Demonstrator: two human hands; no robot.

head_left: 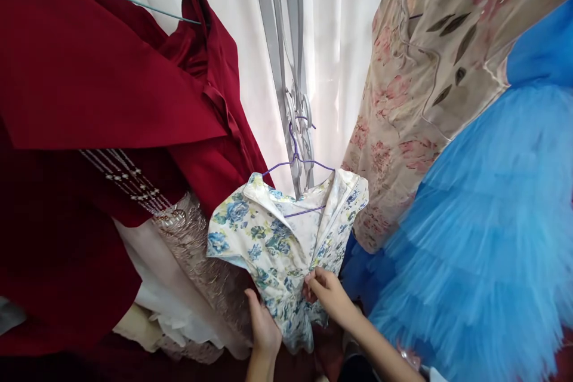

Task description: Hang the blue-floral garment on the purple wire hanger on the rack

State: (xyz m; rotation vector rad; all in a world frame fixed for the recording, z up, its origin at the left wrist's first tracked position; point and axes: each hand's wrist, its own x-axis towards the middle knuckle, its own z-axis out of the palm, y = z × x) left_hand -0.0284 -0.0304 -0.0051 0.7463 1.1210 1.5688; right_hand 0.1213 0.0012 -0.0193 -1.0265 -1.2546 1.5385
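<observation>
A white dress point(277, 239) with blue and green flowers hangs on a purple wire hanger point(296, 157), its neck open in a deep V. At the bottom of that V, my right hand point(324, 292) is closed in a pinch on the cloth. Whether a zip pull lies between its fingertips cannot be made out. Lower down, my left hand point(266, 328) rests against the dress's left side. Its thumb sticks up apart from the cloth, and its fingers are partly hidden by the dress.
Dark red garments point(111, 83) hang at left, above a beaded lace dress point(201, 250). A beige floral dress point(389, 125) and a blue tulle gown point(483, 215) hang at right. Behind are a white curtain point(340, 42) and grey straps point(275, 30) with a hanger hook caught among them.
</observation>
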